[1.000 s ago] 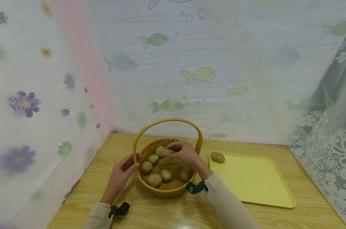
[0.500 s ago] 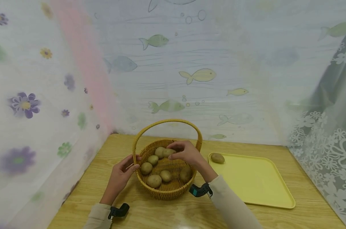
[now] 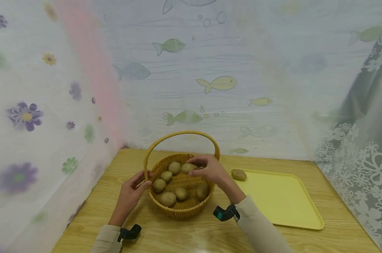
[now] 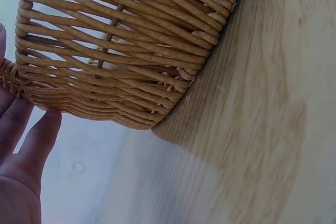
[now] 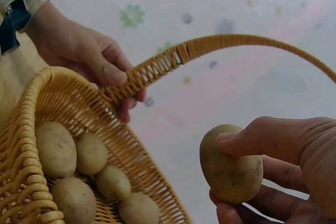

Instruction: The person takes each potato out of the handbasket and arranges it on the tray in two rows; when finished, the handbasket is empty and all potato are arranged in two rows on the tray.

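Note:
My right hand (image 3: 211, 171) pinches a potato (image 5: 231, 169) between thumb and fingers, over the back right part of a wicker basket (image 3: 179, 213). The right wrist view shows this potato apart from the others. At the basket's left side, my left hand (image 3: 130, 194) grips the foot of the tall arched handle (image 3: 184, 133), thumb on the near side and fingers behind. Several more potatoes (image 3: 167, 199) lie inside, mostly along the left and front, with one at the right wall (image 3: 202, 190). Through the weave, the left wrist view gives only glimpses of the contents.
To the right of the basket lies a yellow tray (image 3: 282, 200), with one potato (image 3: 239, 175) at its back left corner. Both stand on a wooden table (image 3: 165, 235). Patterned sheets (image 3: 241, 63) hang behind and at the sides.
The right hand has drawn its potato slightly right, away from the potato beside it; a gap now shows between them. The left hand keeps its grip on the handle's foot.

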`<state>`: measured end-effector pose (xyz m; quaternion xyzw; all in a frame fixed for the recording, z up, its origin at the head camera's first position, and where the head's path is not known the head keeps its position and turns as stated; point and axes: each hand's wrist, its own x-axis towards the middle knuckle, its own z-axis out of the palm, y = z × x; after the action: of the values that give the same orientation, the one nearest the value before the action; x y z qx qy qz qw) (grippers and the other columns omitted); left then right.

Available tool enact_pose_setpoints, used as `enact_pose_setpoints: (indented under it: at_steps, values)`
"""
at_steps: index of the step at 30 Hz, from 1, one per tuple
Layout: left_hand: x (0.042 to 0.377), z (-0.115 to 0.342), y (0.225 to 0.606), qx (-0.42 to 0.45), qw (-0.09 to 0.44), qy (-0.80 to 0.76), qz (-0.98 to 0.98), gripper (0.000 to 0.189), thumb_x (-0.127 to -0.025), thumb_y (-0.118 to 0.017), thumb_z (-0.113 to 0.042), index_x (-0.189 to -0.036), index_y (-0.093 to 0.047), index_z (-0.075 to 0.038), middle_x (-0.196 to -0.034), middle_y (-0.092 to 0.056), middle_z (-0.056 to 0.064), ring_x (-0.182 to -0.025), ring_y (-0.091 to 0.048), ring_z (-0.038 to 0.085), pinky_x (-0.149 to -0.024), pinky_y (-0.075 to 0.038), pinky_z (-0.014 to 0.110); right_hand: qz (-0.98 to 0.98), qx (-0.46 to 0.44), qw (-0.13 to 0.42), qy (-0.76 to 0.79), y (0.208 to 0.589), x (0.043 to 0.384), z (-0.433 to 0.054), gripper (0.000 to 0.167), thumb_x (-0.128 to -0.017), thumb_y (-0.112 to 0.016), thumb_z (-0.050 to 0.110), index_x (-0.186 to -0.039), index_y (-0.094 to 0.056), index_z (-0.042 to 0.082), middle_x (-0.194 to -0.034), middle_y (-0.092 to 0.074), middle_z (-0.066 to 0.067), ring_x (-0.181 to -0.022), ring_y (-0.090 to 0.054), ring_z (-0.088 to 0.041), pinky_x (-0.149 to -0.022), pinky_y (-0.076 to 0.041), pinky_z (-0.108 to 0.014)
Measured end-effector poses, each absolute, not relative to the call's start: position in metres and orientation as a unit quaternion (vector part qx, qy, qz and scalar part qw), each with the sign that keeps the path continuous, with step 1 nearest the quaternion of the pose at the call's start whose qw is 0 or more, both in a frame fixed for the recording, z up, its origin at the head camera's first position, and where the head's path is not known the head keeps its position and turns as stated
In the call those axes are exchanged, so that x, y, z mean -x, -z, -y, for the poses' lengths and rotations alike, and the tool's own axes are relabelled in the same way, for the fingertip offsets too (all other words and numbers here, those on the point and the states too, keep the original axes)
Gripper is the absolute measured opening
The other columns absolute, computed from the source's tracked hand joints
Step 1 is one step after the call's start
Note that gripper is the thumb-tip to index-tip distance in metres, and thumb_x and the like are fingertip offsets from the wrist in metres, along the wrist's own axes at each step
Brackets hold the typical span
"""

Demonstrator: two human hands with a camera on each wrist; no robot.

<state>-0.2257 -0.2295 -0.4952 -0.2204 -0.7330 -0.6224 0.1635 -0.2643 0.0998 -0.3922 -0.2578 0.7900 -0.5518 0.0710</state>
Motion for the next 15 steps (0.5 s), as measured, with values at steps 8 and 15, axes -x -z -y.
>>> enact_pose_setpoints:
  at_steps: [8,15]
  values:
    - [0.227,0.232,0.495,0.217,0.161,0.629,0.729,0.044,-0.103,-0.064,0.001,-0.146,-0.055,0.005,-0.132,-0.061,0.032,-0.133,-0.056,0.031,-0.100,-0.055,0.027,-0.793,0.251,0.057,0.552,0.389,0.257,-0.113,0.040,-0.090,-0.085,0.018,-0.128,-0.074,0.010,-0.125,-0.069,-0.004,-0.113,-0.064,-0.023,-0.096,-0.055,-0.046]
    - [0.227,0.234,0.496,0.218,0.154,0.637,0.723,0.043,-0.104,-0.062,0.001,-0.146,-0.055,0.004,-0.135,-0.060,0.031,-0.134,-0.056,0.022,-0.102,-0.053,0.026,-0.781,0.252,0.061,0.568,0.384,0.252,-0.127,0.041,-0.092,-0.083,0.016,-0.131,-0.072,0.006,-0.130,-0.067,-0.008,-0.117,-0.063,-0.027,-0.096,-0.057,-0.044]
